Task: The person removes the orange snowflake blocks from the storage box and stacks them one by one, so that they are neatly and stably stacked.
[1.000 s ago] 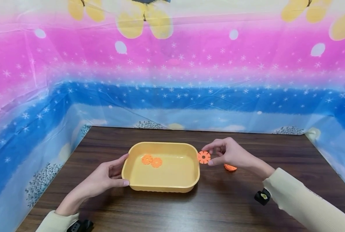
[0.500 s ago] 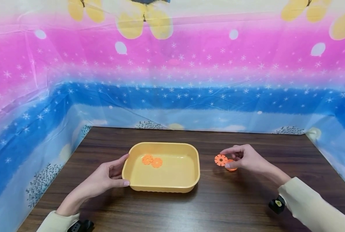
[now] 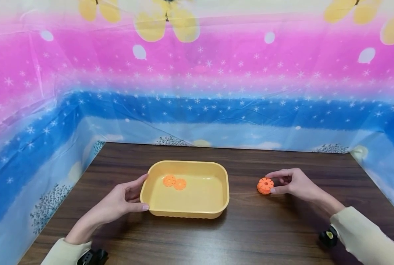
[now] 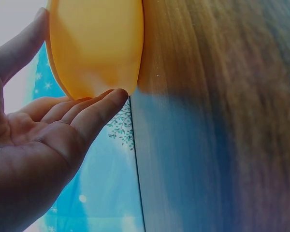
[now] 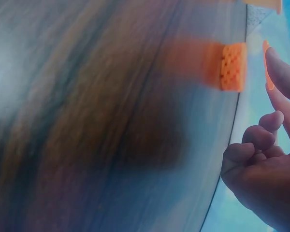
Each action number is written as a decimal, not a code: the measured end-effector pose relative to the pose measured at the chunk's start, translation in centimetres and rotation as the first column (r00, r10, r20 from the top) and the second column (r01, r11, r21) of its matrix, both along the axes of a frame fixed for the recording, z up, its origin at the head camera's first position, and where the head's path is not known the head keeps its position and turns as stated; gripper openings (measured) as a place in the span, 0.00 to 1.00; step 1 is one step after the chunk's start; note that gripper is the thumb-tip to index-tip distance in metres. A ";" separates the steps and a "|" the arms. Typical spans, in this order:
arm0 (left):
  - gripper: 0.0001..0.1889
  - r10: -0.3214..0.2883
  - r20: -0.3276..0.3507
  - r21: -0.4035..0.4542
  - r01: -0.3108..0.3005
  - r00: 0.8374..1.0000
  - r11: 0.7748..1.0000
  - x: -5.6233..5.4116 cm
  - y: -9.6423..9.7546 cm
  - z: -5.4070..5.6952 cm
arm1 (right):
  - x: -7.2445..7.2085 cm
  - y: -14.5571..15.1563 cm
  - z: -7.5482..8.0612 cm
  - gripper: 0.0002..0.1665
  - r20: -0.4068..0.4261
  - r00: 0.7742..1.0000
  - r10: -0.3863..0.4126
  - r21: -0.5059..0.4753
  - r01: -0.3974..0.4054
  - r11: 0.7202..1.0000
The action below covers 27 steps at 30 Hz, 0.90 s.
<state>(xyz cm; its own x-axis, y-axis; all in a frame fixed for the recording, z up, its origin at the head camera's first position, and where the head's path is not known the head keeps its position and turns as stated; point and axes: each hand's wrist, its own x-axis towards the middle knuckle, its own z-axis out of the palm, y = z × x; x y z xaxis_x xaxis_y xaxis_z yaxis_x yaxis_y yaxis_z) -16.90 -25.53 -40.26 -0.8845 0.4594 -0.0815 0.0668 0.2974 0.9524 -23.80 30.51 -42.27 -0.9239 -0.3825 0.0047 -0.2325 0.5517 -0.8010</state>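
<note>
A shallow yellow tray (image 3: 197, 215) sits mid-table, and my left hand (image 3: 119, 202) grips its left end, thumb at the near corner and fingers along the far side. The left wrist view shows the tray (image 4: 99, 48) between thumb and fingers of that hand (image 4: 48, 125). Two flat orange snowflake discs (image 3: 180, 184) lie inside the tray. My right hand (image 3: 296, 186) pinches another orange snowflake disc (image 3: 266, 183) by its edge between thumb and forefinger. Below it a short stack of orange snowflake discs (image 5: 233, 66) stands on the table; the right wrist view shows a gap between them.
The dark wood-grain table (image 3: 197, 243) carries the tray and the stack. A pink and blue patterned cloth (image 3: 197, 110) hangs behind the table and along its sides. Black wrist devices (image 3: 328, 235) sit on both wrists below the cream sleeves (image 3: 365, 232).
My right hand has moved right, away from the tray's right edge, carrying the pinched snowflake disc to over the stack. My left hand stays on the tray.
</note>
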 end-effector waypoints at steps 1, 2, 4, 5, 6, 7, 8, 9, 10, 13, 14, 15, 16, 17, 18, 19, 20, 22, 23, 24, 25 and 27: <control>0.51 0.002 -0.001 -0.001 -0.002 1.000 1.000 0.0 0.0 0.0 | 0.0 0.1 -0.1 0.29 -0.003 1.000 -0.002 0.006 0.002 1.000; 0.51 0.002 0.000 0.000 -0.002 1.000 1.000 0.0 0.0 0.0 | -0.1 0.3 -0.2 0.29 -0.007 1.000 -0.003 0.015 0.003 1.000; 0.51 0.003 0.005 -0.001 -0.003 1.000 1.000 0.0 0.0 0.0 | -0.1 0.4 -0.3 0.29 -0.011 1.000 -0.006 0.025 0.006 1.000; 0.51 0.005 0.007 -0.001 -0.005 1.000 1.000 0.0 0.0 0.0 | -0.1 0.5 -0.4 0.29 -0.013 1.000 -0.005 0.030 0.006 1.000; 0.51 0.007 0.008 0.000 -0.007 1.000 1.000 0.0 0.0 0.0 | -0.2 0.5 -0.5 0.29 -0.013 1.000 -0.005 0.032 0.005 0.999; 0.51 0.008 0.008 0.000 -0.008 1.000 1.000 0.0 0.0 0.0 | -0.2 0.6 -0.5 0.28 -0.012 1.000 -0.005 0.034 0.005 0.999; 0.51 0.006 0.007 0.002 -0.006 1.000 1.000 0.0 0.0 0.0 | -0.2 0.6 -0.6 0.28 -0.015 1.000 -0.004 0.033 0.004 0.999; 0.51 0.008 0.005 0.000 -0.008 1.000 1.000 0.0 0.1 0.0 | -0.2 0.6 -0.6 0.28 -0.014 1.000 -0.004 0.031 0.005 1.000; 0.51 0.009 0.004 -0.002 -0.009 1.000 1.000 0.0 0.1 0.0 | -0.2 0.5 -0.7 0.28 -0.013 1.000 -0.002 0.027 0.003 1.000; 0.50 0.010 0.000 -0.011 -0.010 1.000 1.000 0.0 0.1 0.0 | -0.2 0.4 -0.8 0.28 -0.015 1.000 0.003 0.028 -0.002 1.000; 0.50 0.011 0.001 -0.013 -0.011 1.000 1.000 0.0 0.1 0.0 | -0.2 0.4 -0.9 0.28 -0.017 1.000 0.005 0.029 -0.004 1.000; 0.51 0.013 0.002 -0.015 -0.012 1.000 1.000 0.0 0.1 0.0 | -0.2 0.3 -0.9 0.28 -0.017 1.000 0.004 0.030 -0.003 1.000; 0.51 0.013 0.002 -0.017 -0.013 1.000 1.000 0.0 0.1 0.0 | -0.2 0.3 -0.9 0.28 -0.022 1.000 0.009 0.033 -0.008 0.999; 0.51 0.013 0.003 -0.016 -0.013 1.000 1.000 0.0 0.1 0.0 | -0.3 0.3 -1.0 0.28 -0.025 1.000 0.007 0.037 -0.006 0.999; 0.51 0.013 0.005 -0.014 -0.012 1.000 1.000 0.0 0.1 0.0 | -0.2 0.3 -1.0 0.27 -0.027 1.000 0.009 0.041 -0.008 0.999; 0.51 0.012 0.005 -0.015 -0.012 1.000 1.000 0.1 0.1 0.0 | -0.2 0.3 -1.0 0.27 -0.029 1.000 0.007 0.041 -0.006 0.999; 0.51 0.012 0.007 -0.013 -0.012 1.000 1.000 0.1 0.1 0.0 | -0.3 0.2 -1.0 0.27 -0.033 0.999 0.011 0.044 -0.010 0.999; 0.51 0.011 0.009 -0.012 -0.011 1.000 1.000 0.1 0.1 0.1 | -0.3 0.2 -1.0 0.27 -0.035 0.999 0.011 0.047 -0.010 0.999; 0.51 0.011 0.010 -0.011 -0.011 1.000 1.000 0.1 0.2 0.1 | -0.3 0.2 -1.0 0.26 -0.032 0.999 0.007 0.044 -0.006 0.999; 0.52 0.011 0.008 -0.013 -0.011 1.000 1.000 0.1 0.2 0.1 | -0.3 0.2 -1.0 0.26 -0.031 0.999 0.009 0.044 -0.007 0.999; 0.52 0.010 0.008 -0.012 -0.010 1.000 1.000 0.1 0.2 0.1 | -0.3 0.1 -1.0 0.27 -0.030 0.999 0.010 0.040 -0.009 0.999; 0.52 0.008 0.007 -0.013 -0.008 1.000 1.000 0.1 0.2 0.2 | -0.3 0.1 -1.0 0.27 -0.030 0.999 0.017 0.036 -0.016 0.999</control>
